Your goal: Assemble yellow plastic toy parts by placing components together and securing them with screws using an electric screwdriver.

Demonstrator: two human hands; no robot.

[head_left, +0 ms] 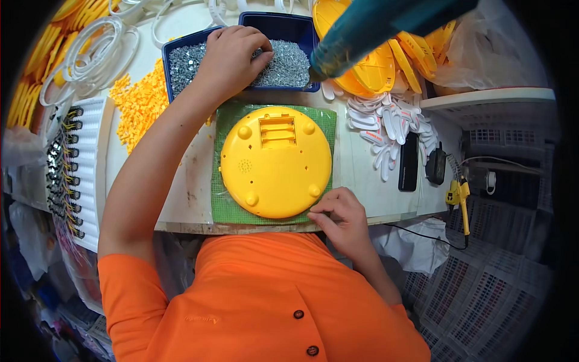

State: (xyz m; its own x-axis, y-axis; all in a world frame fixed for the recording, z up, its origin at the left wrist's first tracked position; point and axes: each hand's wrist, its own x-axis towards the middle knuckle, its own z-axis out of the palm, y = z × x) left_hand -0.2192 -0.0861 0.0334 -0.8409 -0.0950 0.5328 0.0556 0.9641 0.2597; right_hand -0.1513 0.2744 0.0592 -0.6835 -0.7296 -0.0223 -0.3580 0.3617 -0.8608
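A round yellow plastic housing (274, 169) lies on a green mat (226, 205), with its battery recess, small feet and screw holes facing up. My left hand (232, 57) reaches over two dark blue bins. Its fingers are curled above the small metal screws (286, 63); the fingertips are partly hidden, and what they hold cannot be made out. Beside the housing's lower right edge is my right hand (344, 220), thumb and forefinger pinched together. Anything between those fingertips is too small to name.
A teal power screwdriver (374, 33) hangs in from above right. Small yellow parts (142, 111) heap at left, near a white foam tray (93, 169) of wired components. White handle-shaped pieces (389, 123), a black phone (408, 163) and yellow shells (371, 66) sit right.
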